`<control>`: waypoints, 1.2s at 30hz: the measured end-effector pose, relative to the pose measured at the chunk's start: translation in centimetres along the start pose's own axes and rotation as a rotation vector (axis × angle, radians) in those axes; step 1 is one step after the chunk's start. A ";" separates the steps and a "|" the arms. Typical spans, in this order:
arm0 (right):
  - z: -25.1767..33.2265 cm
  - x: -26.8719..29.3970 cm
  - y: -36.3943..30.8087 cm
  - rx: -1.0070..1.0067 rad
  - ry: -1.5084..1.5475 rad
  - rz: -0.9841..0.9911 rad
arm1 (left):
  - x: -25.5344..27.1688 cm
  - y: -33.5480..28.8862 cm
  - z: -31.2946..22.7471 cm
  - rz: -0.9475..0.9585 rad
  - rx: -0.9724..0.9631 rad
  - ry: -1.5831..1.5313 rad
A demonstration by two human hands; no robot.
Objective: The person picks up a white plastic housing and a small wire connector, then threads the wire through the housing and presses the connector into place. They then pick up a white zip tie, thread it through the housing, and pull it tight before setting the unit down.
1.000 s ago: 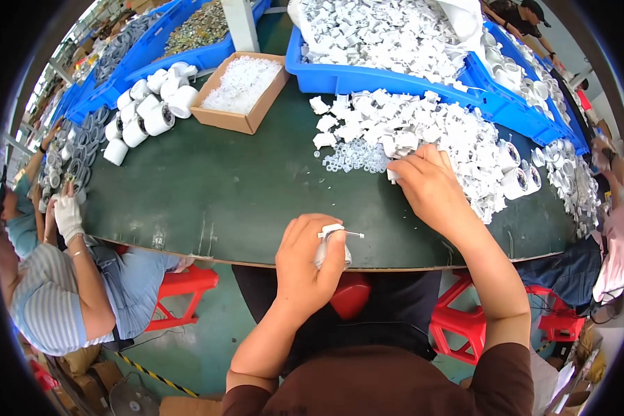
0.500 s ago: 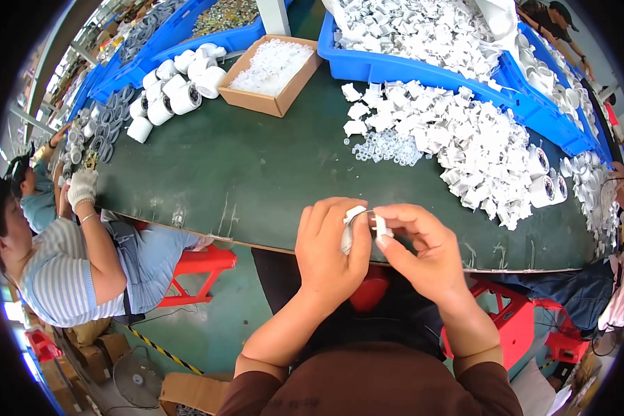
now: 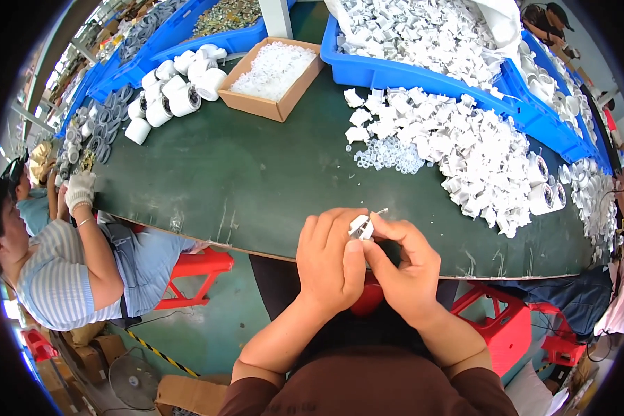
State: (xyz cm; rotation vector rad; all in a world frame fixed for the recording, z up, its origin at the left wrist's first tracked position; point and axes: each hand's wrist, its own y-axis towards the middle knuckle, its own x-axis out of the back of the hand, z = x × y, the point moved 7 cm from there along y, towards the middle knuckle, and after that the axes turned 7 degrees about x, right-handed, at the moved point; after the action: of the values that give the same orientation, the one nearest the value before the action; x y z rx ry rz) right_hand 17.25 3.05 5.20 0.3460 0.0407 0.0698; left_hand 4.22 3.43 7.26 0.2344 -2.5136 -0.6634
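Just over the table's near edge, my left hand [image 3: 327, 258] is closed around a small white plastic part [image 3: 360, 227] with a dark, perhaps metal, strip in its face. My right hand [image 3: 410, 274] meets it from the other side, thumb and bent fingers pinched at the part. A thin pale tip [image 3: 383, 211] pokes out above the right fingertips; its kind is too small to make out. Beyond my hands to the right lies a heap of white plastic pieces [image 3: 475, 159], with a little pile of clear rings [image 3: 392, 155] at its left side.
A cardboard box [image 3: 260, 106] of translucent bits stands on the green table [image 3: 222, 166]. Left of it are white cylinders [image 3: 184, 101]. Blue bins [image 3: 381, 75] line the back. A co-worker [image 3: 62, 267] with a gloved hand sits at left. A red stool [image 3: 499, 322] is at lower right.
My hands have drawn together; the right fingers, earlier apart from the left with a white piece between them, now press against the part. The part's face has turned upward.
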 end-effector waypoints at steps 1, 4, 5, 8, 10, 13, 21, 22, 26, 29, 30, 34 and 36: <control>0.4 0.0 -0.1 0.077 -0.098 -0.007 | -0.1 -0.1 0.0 -0.002 -0.001 0.007; 0.8 -0.4 -0.5 0.193 -0.226 -0.038 | -0.3 -0.2 0.1 -0.014 -0.003 0.004; 0.6 -0.3 -0.6 0.165 -0.203 -0.050 | -0.3 -0.2 0.2 -0.012 -0.010 0.012; 0.0 -0.4 -0.7 0.087 -0.124 -0.088 | -0.4 -0.2 0.3 -0.013 -0.024 0.022; 0.0 -0.3 -0.4 0.063 -0.029 -0.125 | -0.4 -0.2 0.4 -0.018 -0.029 0.024; 0.0 -0.1 -0.3 0.033 -0.016 -0.092 | -0.3 -0.2 0.3 -0.017 -0.053 0.024; 0.2 0.2 0.5 -0.020 -0.077 0.217 | 1.1 0.2 0.3 0.020 -0.097 0.041; 0.8 0.2 1.1 -0.087 -0.132 0.284 | 1.5 0.1 0.6 0.022 -0.088 0.065; 1.5 2.9 6.3 -0.129 -0.384 0.304 | 1.2 0.7 0.6 0.122 -0.068 0.086; -0.2 5.3 11.2 0.112 -0.685 0.190 | 1.0 0.9 0.3 0.104 -0.070 0.088; 0.3 5.0 12.5 0.257 -0.782 0.183 | 1.0 0.9 0.2 0.102 -0.076 0.080; -1.0 2.4 14.5 0.367 -0.860 0.303 | 0.9 0.9 0.4 0.096 -0.067 0.085; -2.0 1.0 14.7 0.412 -0.906 0.367 | 1.0 1.0 0.4 0.099 -0.060 0.090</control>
State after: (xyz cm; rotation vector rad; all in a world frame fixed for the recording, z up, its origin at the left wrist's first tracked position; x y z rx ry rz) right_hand 17.21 17.55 8.31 0.7677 -0.9185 0.2641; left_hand 3.14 4.17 7.86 0.1154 -2.3983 -0.6718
